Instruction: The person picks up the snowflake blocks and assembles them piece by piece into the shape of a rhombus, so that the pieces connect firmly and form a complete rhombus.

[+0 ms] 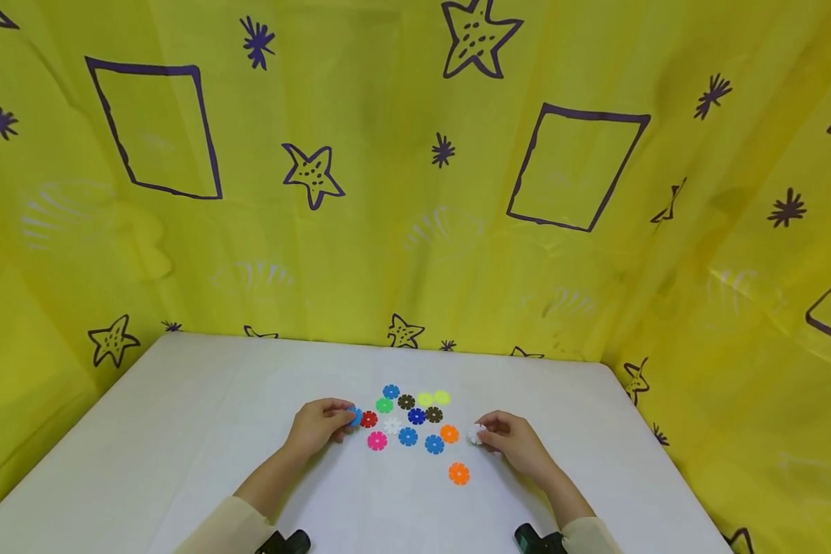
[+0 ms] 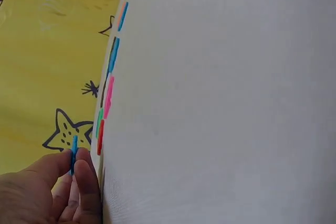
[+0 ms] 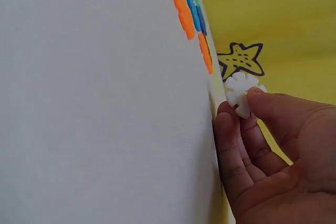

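Fingers (image 2: 86,184) set in narrow pinches work before a creased, plastic-looking yellow sheet (image 1: 360,254) and over a pale counter (image 1: 215,431) with a faint cloth-like grain. The left hand (image 1: 318,428) grips a blue disc (image 1: 356,418), the right hand (image 1: 519,444) a white disc (image 3: 239,85), with loose discs (image 1: 416,416), flat, round and apparently plastic, lying mostly between them. A light hold on a sliver of each, kept from twisting, would likely serve best, leaving most of the slotted, scalloped rim (image 3: 242,76) exposed.

Backdrop (image 1: 367,254): creased yellow sheet, purple-outlined stars (image 1: 481,40) | Table (image 1: 201,415): white, rounded far corners (image 1: 601,372) | Light: even
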The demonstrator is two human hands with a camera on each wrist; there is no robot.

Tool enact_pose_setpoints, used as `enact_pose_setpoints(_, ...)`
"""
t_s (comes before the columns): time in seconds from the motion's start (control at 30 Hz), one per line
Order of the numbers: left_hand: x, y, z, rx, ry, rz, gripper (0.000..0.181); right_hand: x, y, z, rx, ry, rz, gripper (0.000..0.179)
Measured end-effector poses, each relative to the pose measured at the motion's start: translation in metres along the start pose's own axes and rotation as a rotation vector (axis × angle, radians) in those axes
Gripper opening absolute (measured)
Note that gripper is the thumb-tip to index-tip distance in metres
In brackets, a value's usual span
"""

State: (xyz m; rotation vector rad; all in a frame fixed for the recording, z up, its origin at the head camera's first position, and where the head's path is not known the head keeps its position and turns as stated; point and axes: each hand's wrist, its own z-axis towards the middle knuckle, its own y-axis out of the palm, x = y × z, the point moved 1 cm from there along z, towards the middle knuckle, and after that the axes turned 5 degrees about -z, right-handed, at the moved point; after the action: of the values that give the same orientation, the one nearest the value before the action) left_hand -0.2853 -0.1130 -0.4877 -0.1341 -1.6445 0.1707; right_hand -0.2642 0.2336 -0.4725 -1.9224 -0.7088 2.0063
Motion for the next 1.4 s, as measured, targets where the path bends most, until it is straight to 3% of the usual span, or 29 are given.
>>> enact_pose_setpoints(0.23, -0.003, 0.001, -0.021, -0.060, -0.032, -0.100, 0.027, -0.002, 0.007, -0.017, -0.068, 0.003, 0.130, 0.024)
enact_pose_setpoints(0.5, 0.000, 0.012, -0.043, -0.143, -0.044, -0.129, 0.031, -0.018, 0.018, -0.024, -0.137, -0.044, 0.093, 0.023)
enact_pose_setpoints(0.93, 0.001, 0.031, -0.059, -0.247, -0.031, -0.091, 0.030, -0.032, 0.046, -0.031, -0.261, -0.064, 0.088, 0.020)
enact_pose_setpoints(1.4, 0.003, 0.045, -0.071, -0.292, -0.027, -0.089, 0.025, -0.038, 0.069, -0.032, -0.263, -0.145, 0.034, 0.012)
